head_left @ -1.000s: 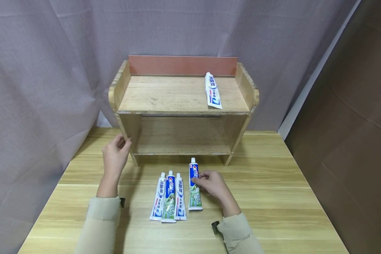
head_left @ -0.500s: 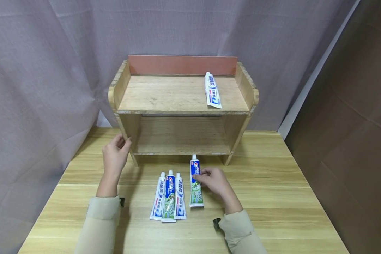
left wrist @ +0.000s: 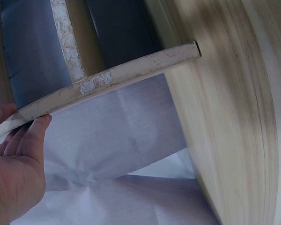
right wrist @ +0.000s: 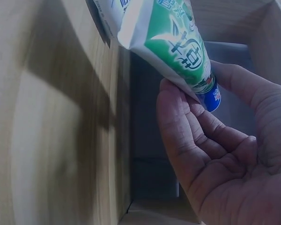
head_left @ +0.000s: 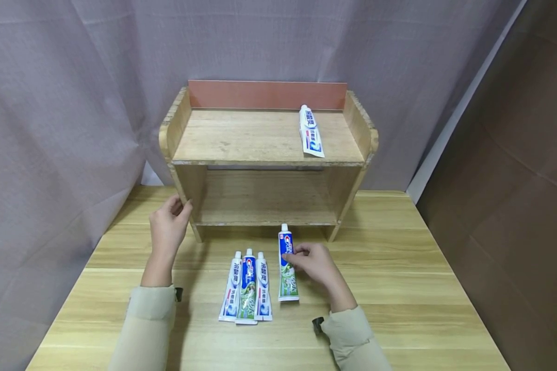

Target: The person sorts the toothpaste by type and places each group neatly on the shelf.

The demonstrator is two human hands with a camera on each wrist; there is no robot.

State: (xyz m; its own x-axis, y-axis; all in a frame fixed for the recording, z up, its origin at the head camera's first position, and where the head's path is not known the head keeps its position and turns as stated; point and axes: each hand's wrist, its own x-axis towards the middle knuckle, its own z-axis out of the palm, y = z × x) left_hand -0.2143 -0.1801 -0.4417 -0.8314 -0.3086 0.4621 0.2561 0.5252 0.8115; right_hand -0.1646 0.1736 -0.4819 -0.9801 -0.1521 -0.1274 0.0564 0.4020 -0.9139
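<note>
In the head view, my right hand (head_left: 316, 264) pinches a blue and green toothpaste tube (head_left: 288, 281) between thumb and fingers, its white cap pointing at the shelf. The right wrist view shows the tube's green side (right wrist: 185, 49) tilted over the table. My left hand (head_left: 169, 222) grips the left side panel of a small two-tier wooden shelf (head_left: 264, 198). The left wrist view has thumb and fingers on either side of the panel edge (left wrist: 131, 68). A white toothpaste tube (head_left: 311, 133) lies on the upper tier, to the right.
On the wooden table (head_left: 390, 288), left of the held tube, lie three toothpaste tubes side by side: a blue and green one (head_left: 248, 291) between a white one (head_left: 232, 289) and another white one (head_left: 263, 291). Grey curtain (head_left: 260, 41) hangs behind the shelf; brown cloth (head_left: 515, 170) is at right.
My right hand has carried the blue and green toothpaste tube slightly forward, towards the shelf, and a touch right. The left hand keeps its grip on the panel.
</note>
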